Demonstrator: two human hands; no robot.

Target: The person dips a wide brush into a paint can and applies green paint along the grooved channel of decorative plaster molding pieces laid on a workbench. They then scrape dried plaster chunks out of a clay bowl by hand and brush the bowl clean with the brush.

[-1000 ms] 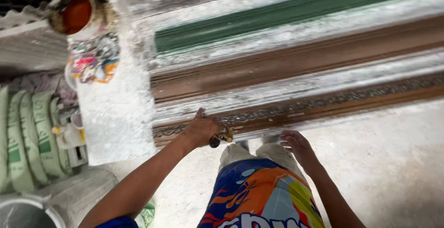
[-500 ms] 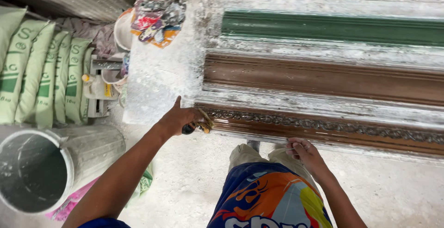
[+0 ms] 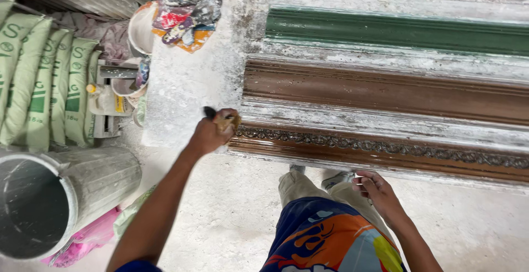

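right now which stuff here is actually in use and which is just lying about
In use:
- left hand gripping a brush
- ornate brown moulding under the brush
- right hand beside that moulding's edge

Lying about:
- green moulding
- stacked sacks
- metal drum
- paint-stained rags

The single head-worn camera looks steeply down from above the person's own body, fairly near, onto the white-dusted counter (image 3: 182, 84) with long mouldings and the floor (image 3: 231, 206) beneath.
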